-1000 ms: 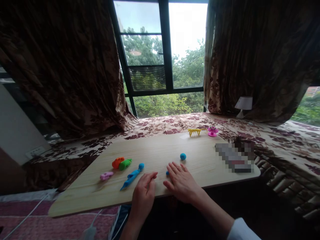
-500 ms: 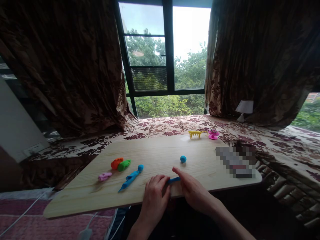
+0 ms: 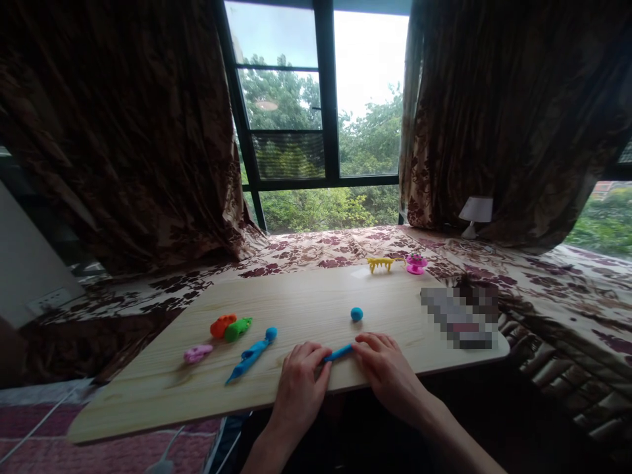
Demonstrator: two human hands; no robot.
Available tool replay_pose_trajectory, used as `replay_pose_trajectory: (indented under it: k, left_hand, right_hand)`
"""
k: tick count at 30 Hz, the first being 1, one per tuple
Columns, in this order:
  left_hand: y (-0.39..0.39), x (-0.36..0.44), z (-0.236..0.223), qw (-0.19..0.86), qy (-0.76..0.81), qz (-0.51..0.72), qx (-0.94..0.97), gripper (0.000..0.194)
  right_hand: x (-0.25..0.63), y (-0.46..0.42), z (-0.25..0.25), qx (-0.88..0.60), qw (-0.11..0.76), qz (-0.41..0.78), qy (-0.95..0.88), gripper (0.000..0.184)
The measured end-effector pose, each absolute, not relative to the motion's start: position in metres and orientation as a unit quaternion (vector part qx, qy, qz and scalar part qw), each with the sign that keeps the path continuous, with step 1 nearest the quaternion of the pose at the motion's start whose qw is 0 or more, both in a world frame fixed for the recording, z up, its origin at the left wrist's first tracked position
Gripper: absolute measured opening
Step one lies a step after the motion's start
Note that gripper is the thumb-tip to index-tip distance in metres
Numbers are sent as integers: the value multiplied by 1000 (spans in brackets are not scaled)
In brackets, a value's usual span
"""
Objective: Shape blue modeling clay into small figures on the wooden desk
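Observation:
A thin blue modelling-clay roll point(image 3: 340, 353) lies low over the board between my hands. My left hand point(image 3: 302, 374) pinches its left end, and the fingertips of my right hand point(image 3: 388, 363) close on its right end. Just beyond the roll sits a blue clay ball point(image 3: 356, 314). To the left of my left hand rests a long blue clay figure point(image 3: 253, 355), pointed at the near end and round at the far one. Orange point(image 3: 223, 326), green point(image 3: 237, 330) and pink point(image 3: 198, 354) clay pieces are grouped farther left.
The pale wooden board point(image 3: 296, 296) has rounded corners. At its far edge stand a yellow four-legged figure point(image 3: 380, 264) and a pink figure point(image 3: 417, 264). A blurred-out object point(image 3: 459, 319) lies at the right. Behind are a white lamp point(image 3: 476, 214) and a floral cloth point(image 3: 306, 247).
My right hand's fingers have come down onto the clay roll's right end, and more of the roll shows between my hands. The whole view has shifted slightly.

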State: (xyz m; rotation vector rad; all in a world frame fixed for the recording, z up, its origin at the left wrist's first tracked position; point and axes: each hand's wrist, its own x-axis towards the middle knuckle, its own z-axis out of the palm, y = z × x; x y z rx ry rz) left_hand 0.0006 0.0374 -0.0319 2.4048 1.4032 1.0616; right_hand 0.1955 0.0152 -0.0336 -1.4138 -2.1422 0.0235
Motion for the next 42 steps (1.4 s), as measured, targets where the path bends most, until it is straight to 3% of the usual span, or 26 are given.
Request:
replay_pose_trajectory:
  k: [6, 11, 42]
  left_hand:
    - [39, 1, -27, 82, 464, 338, 815, 18]
    - [36, -1, -27, 88, 464, 332, 817, 16]
    - [34, 2, -23, 30, 477, 290, 829, 19]
  right_hand:
    - [195, 15, -29, -526, 284, 3, -802, 44]
    - [189, 10, -32, -526, 249, 6, -813, 37]
    - [188, 1, -37, -556, 194, -16, -808, 42]
